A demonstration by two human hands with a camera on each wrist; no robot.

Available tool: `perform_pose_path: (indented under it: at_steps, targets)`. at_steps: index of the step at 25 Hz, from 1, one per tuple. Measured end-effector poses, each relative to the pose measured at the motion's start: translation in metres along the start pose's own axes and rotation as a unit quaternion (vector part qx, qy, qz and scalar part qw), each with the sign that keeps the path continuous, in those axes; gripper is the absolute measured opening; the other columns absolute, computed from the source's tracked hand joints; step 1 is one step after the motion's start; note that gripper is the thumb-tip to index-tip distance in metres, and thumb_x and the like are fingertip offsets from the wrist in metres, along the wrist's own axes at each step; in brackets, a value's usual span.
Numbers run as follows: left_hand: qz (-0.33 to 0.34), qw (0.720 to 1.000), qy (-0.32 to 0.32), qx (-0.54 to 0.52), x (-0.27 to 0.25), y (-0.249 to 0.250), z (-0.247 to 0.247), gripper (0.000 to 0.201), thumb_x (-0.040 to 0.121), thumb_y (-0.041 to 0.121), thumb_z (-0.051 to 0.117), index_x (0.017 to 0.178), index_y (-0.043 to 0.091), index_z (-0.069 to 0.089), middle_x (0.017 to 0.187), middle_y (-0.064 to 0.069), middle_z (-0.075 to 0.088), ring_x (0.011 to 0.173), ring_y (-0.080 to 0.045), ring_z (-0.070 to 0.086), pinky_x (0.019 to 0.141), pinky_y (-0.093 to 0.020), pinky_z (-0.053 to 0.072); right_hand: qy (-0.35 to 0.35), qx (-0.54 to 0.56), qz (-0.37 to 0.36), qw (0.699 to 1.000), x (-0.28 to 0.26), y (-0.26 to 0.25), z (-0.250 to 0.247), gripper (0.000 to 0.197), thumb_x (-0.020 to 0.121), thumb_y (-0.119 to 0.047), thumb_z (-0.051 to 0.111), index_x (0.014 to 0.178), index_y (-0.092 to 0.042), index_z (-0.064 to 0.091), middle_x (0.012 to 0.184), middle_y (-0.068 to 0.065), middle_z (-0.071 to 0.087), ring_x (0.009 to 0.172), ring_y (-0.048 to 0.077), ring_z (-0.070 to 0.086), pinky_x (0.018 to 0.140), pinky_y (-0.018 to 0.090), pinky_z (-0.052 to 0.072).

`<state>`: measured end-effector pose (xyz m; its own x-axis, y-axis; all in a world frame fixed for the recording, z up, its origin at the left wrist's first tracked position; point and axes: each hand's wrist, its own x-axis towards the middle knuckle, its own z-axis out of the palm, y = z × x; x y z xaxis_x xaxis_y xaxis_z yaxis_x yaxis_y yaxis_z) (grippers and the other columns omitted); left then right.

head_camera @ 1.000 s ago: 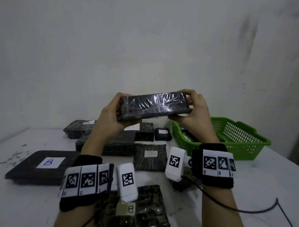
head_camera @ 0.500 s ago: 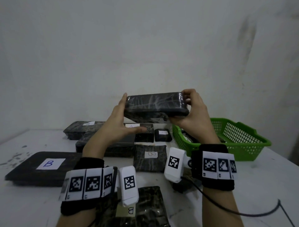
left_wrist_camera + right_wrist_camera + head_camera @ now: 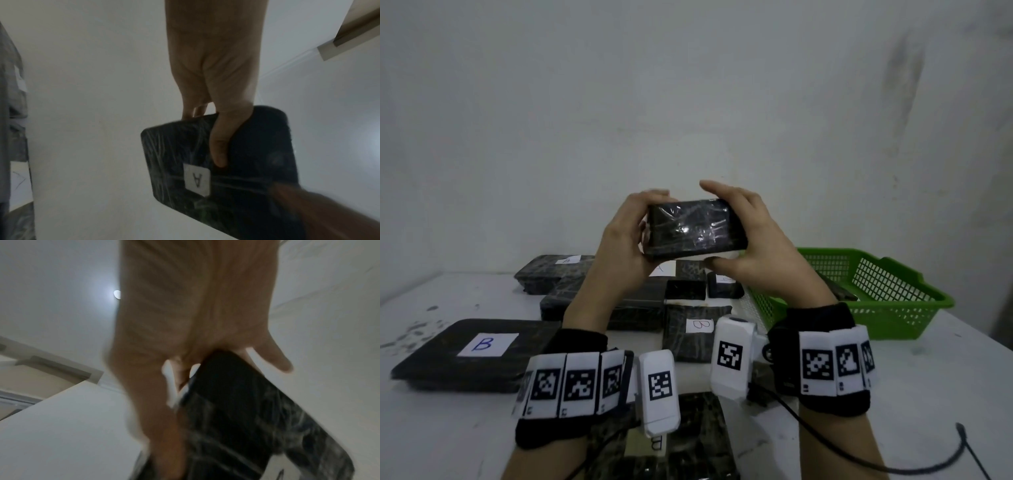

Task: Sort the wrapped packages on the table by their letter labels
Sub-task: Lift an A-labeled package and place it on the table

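Both hands hold one black plastic-wrapped package [image 3: 695,228] up in the air above the table. My left hand [image 3: 633,236] grips its left end, thumb across the underside. My right hand [image 3: 743,240] grips its right end, thumb under it and fingers over the top. In the left wrist view the package [image 3: 236,170] carries a white label marked A [image 3: 197,180] on the face turned away from the head camera. The right wrist view is blurred and shows the package [image 3: 246,418] against my palm. Other wrapped packages lie on the table, including a large B package [image 3: 472,349] and a small B package [image 3: 697,330].
A green plastic basket [image 3: 893,301] stands at the right on the white table [image 3: 911,394], with dark items inside. More packages lie at the back [image 3: 551,277] and one marked B lies near the front edge [image 3: 688,442]. A black cable [image 3: 893,462] trails at the right.
The package has been turned in the air between both hands, so a shorter face now points at the head camera. My left hand has closed round its end again.
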<state>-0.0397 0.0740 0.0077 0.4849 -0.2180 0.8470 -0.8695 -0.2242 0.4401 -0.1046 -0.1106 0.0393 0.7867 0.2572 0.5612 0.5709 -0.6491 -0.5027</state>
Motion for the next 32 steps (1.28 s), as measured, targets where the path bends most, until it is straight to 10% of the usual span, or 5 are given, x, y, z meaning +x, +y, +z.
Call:
perform_pose_path:
  at_steps: [5, 9, 15, 20, 32]
  targets:
    - [0.055, 0.998, -0.018, 0.028, 0.001, 0.001, 0.002, 0.039, 0.077, 0.023, 0.064, 0.112, 0.036, 0.053, 0.146, 0.010, 0.024, 0.133, 0.012, 0.023, 0.109, -0.014, 0.029, 0.012, 0.280, 0.215, 0.936, 0.004, 0.009, 0.003, 0.091, 0.071, -0.078, 0.033, 0.139, -0.019, 0.036, 0.127, 0.003, 0.058, 0.111, 0.023, 0.060, 0.089, 0.046, 0.052]
    - [-0.017, 0.995, -0.088, 0.048, 0.001, 0.001, 0.005, 0.084, 0.076, 0.013, 0.074, 0.134, 0.050, 0.028, 0.156, 0.001, -0.001, 0.143, -0.009, 0.005, 0.116, -0.036, 0.024, 0.029, 0.399, 0.272, 0.875, 0.009, 0.026, 0.005, 0.030, 0.088, -0.032, 0.057, 0.097, -0.004, 0.061, 0.087, 0.009, 0.065, 0.071, 0.021, 0.067, 0.057, 0.034, 0.058]
    - [-0.285, 0.931, -0.212, -0.085, -0.006, 0.002, -0.002, 0.158, 0.026, 0.074, 0.075, 0.144, 0.030, -0.020, 0.153, 0.005, 0.021, 0.131, -0.008, 0.037, 0.105, -0.027, 0.034, 0.074, 0.514, 0.201, 0.830, 0.011, 0.039, -0.003, 0.076, 0.052, 0.005, 0.069, 0.125, 0.005, 0.047, 0.110, 0.021, 0.059, 0.087, 0.031, 0.062, 0.072, 0.042, 0.056]
    - [-0.252, 0.959, -0.066, -0.112, 0.000, 0.008, 0.008, 0.082, 0.057, 0.049, 0.068, 0.127, 0.021, 0.036, 0.119, 0.005, 0.052, 0.111, -0.017, 0.057, 0.079, -0.022, 0.053, 0.029, 0.413, 0.214, 0.885, 0.011, 0.035, 0.005, 0.072, 0.051, 0.004, 0.075, 0.118, -0.004, 0.052, 0.108, 0.013, 0.064, 0.095, 0.028, 0.063, 0.073, 0.041, 0.053]
    - [-0.253, 0.961, -0.112, 0.023, -0.003, 0.013, -0.015, 0.051, 0.074, 0.007, 0.072, 0.108, 0.020, 0.037, 0.095, 0.001, 0.053, 0.087, -0.018, 0.056, 0.074, -0.031, 0.050, 0.081, 0.336, 0.234, 0.909, 0.008, 0.020, 0.005, 0.089, 0.066, -0.043, 0.072, 0.140, -0.020, 0.030, 0.123, 0.006, 0.057, 0.103, 0.024, 0.059, 0.088, 0.053, 0.051]
